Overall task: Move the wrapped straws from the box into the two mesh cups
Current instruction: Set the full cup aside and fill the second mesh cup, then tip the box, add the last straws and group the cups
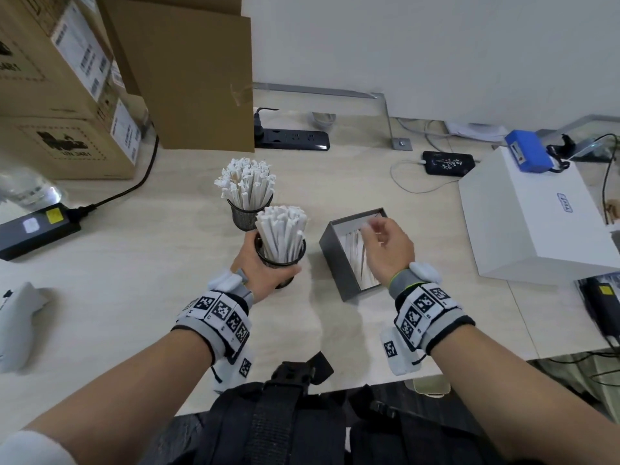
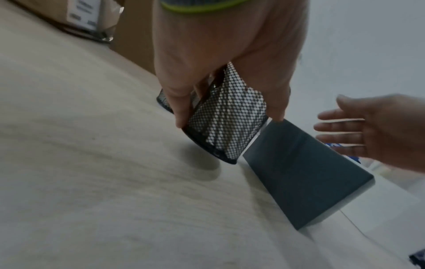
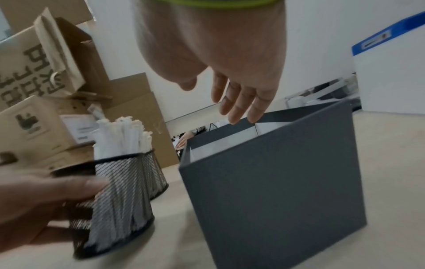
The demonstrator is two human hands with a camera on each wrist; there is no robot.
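Two black mesh cups hold white wrapped straws. The far cup (image 1: pixel 249 214) stands on the table, packed full. My left hand (image 1: pixel 265 273) grips the near cup (image 1: pixel 283 260), which leans toward the box; its fingers (image 2: pixel 181 102) curl round the mesh (image 2: pixel 230 118). To the right stands the open grey box (image 1: pixel 335 263) with a few straws (image 1: pixel 360 260) lying inside. My right hand (image 1: pixel 382 239) hovers over the box's mouth, and its fingers (image 3: pixel 239 102) are straight and hold nothing above the rim of the box (image 3: pixel 276 182).
Cardboard boxes (image 1: pixel 67 95) stand at the back left, with a black power strip (image 1: pixel 292 139) behind the cups. A white box (image 1: pixel 536 216) sits to the right and a black adapter (image 1: pixel 37 229) to the left. The table's front edge runs just before my wrists.
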